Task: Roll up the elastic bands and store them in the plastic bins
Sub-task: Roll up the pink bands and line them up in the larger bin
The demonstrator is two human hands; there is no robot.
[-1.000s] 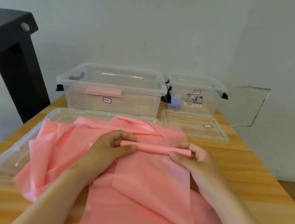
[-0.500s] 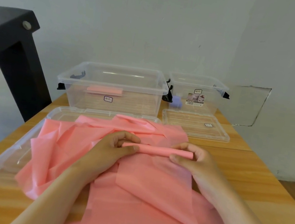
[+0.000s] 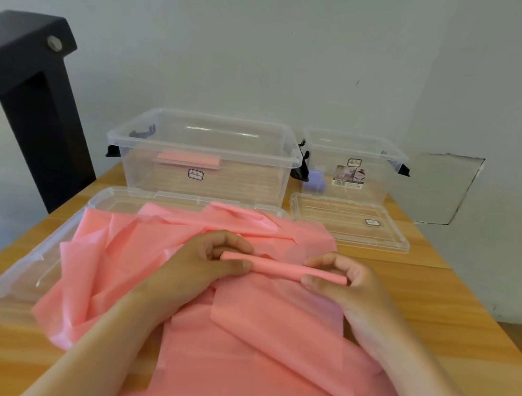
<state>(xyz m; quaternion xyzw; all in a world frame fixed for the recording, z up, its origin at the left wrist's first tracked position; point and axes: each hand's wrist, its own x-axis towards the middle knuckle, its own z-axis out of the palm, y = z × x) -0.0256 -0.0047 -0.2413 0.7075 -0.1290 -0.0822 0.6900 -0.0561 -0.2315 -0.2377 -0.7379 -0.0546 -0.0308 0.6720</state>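
1. Holding a pink roll between both hands, you keep it level just above the desk, running left to right.
2. Your left hand pinches the roll's left end, with the thumb on the near side and the fingers curled over the far side.
3. Your right hand pinches the right end the same way, and the roll's tip shows inside the curled fingers.
4. The roll is the wound-up far end of a pink band. The loose part of the band spreads flat toward you between your forearms.
5. Under the band lies a crumpled heap of more pink bands. It spills left over a big clear lid that lies flat on the desk.
6. Behind the heap stands a big clear bin, open at the top. One stored roll, also pink, lies inside toward the left.
7. Just beside that bin on the right stands a small clear bin, also open. A pale purple thing sits in its left corner, and I cannot tell what it is.
8. A small lid lies flat on the desk in front of the small bin, beside the far right edge of the heap.
9. The desk is light wood and stands against a pale wall. A black frame stands past its left edge.
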